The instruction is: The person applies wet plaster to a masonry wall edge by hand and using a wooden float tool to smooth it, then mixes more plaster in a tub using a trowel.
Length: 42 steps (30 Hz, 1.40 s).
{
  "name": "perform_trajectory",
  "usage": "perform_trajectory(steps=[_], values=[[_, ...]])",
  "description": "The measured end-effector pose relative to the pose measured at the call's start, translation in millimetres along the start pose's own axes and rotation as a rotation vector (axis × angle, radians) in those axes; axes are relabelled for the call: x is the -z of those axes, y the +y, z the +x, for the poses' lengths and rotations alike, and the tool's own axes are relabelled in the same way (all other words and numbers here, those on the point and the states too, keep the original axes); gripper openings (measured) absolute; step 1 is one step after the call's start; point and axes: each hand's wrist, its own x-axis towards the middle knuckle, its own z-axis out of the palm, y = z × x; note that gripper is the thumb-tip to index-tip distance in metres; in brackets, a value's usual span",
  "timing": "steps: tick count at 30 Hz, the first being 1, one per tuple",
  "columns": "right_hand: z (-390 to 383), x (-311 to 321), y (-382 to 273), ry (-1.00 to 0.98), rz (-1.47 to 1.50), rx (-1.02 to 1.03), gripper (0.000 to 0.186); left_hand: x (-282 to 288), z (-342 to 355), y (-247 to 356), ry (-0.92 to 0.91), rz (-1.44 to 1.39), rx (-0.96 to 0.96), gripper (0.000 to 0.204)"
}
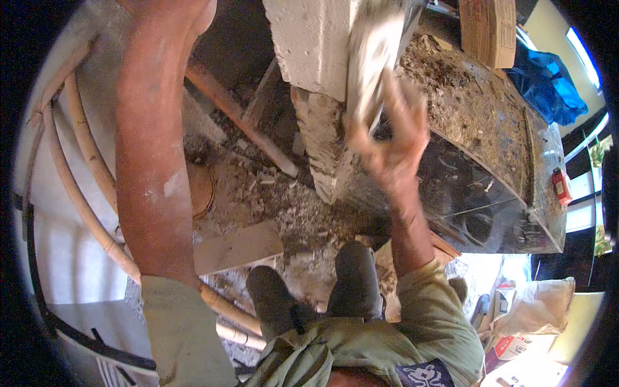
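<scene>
A pale, long flat board [377, 48], blurred by motion, stands along the right side of a white plastered column [316, 48]. My right hand [396, 138], also smeared, closes around the board's lower end with thumb and fingers. Below the smooth plaster, the column narrows to a rough, broken lower part [319, 138]. My left arm reaches up along the left, and only the heel of my left hand [203, 14] shows at the top edge. Its fingers lie outside the picture, so what it touches is hidden.
On the right is a dark-sided slab [496, 193] with a dirt-covered top, bearing a wooden block [487, 32], a blue plastic bag [548, 84] and a small red box [561, 187]. Bamboo poles [84, 187] stand left. Rubble and a loose board [238, 248] lie below.
</scene>
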Motion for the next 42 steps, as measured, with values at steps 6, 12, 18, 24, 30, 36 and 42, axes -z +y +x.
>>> perform_trajectory(steps=[6, 12, 18, 24, 30, 36, 42], values=[[-107, -31, 20, -0.015, -0.025, -0.091, 0.073, 3, -10, -9, 0.100, -0.141, -0.018, 0.042], [-178, -39, 51, -0.002, 0.052, -0.152, 0.076, -38, -45, -21, 0.074, 0.228, -0.343, 0.040], [-176, -45, 43, 0.066, 0.039, -0.158, 0.073, -36, -55, -24, 0.044, 0.311, -0.374, 0.041], [-56, -26, 6, 0.180, 0.005, -0.029, 0.070, -23, -37, 9, 0.134, 0.438, -0.260, 0.038], [-161, -51, 39, 0.122, -0.035, -0.107, 0.069, -8, -37, -19, 0.089, 0.464, -0.245, 0.046], [-240, -60, 60, 0.002, 0.060, -0.227, 0.071, -3, -18, -24, 0.068, 0.441, -0.308, 0.056], [-125, -44, 29, 0.115, 0.070, -0.114, 0.064, 7, 1, -35, 0.179, 0.336, -0.070, 0.052]])
